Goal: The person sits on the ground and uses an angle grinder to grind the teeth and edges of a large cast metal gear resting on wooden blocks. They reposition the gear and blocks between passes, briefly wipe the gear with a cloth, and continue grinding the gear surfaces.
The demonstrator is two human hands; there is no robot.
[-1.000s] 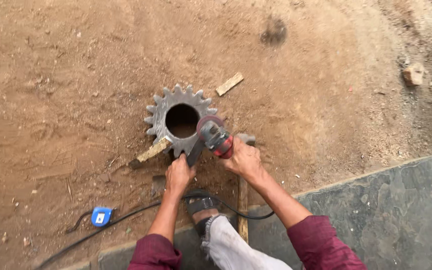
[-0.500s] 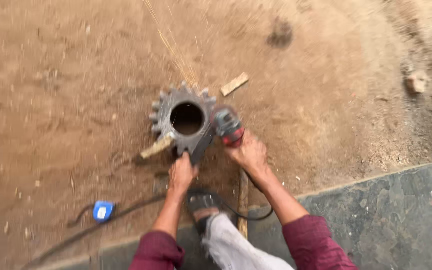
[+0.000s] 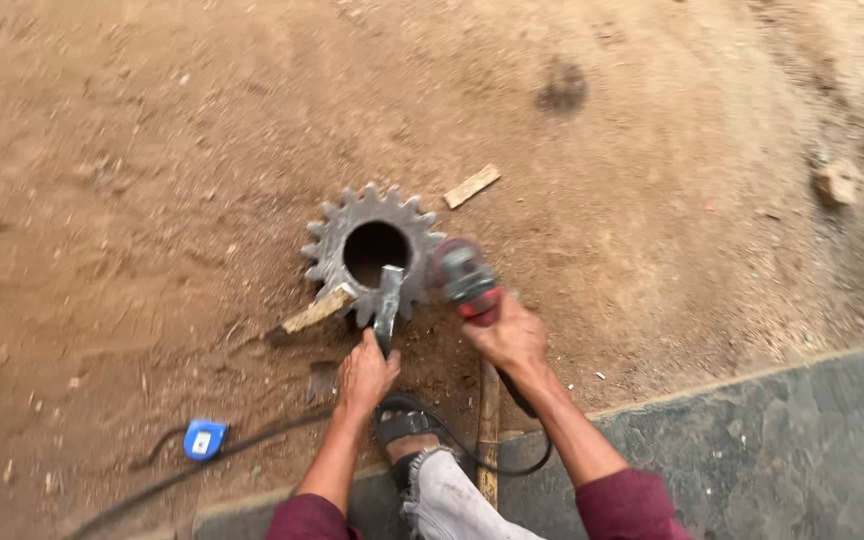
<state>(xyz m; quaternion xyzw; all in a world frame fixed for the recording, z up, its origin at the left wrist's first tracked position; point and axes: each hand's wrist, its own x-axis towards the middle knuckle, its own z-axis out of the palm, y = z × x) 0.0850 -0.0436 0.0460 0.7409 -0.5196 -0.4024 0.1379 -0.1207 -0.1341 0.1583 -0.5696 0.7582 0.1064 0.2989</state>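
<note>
A grey toothed steel gear (image 3: 352, 216) with a round centre hole lies flat on the dirt, resting on a wooden strip (image 3: 317, 310). My left hand (image 3: 367, 375) grips the near end of a short grey metal bar (image 3: 389, 292) that lies across the gear's near rim. My right hand (image 3: 507, 335) holds a red and grey angle grinder (image 3: 464, 275), whose head sits just off the gear's right side, beside its teeth. The grinder's black cable (image 3: 252, 440) runs back past my sandalled foot (image 3: 402, 430).
A blue tape measure (image 3: 204, 438) lies on the dirt at lower left. A second wood scrap (image 3: 472, 186) sits behind the gear. A stone (image 3: 837, 185) lies at far right. A dark stone slab (image 3: 772, 440) fills the lower right.
The grinder has shifted from the gear's near-right teeth to just beside its right edge. My left hand stays at the gear's near rim. The view has wobbled a little.
</note>
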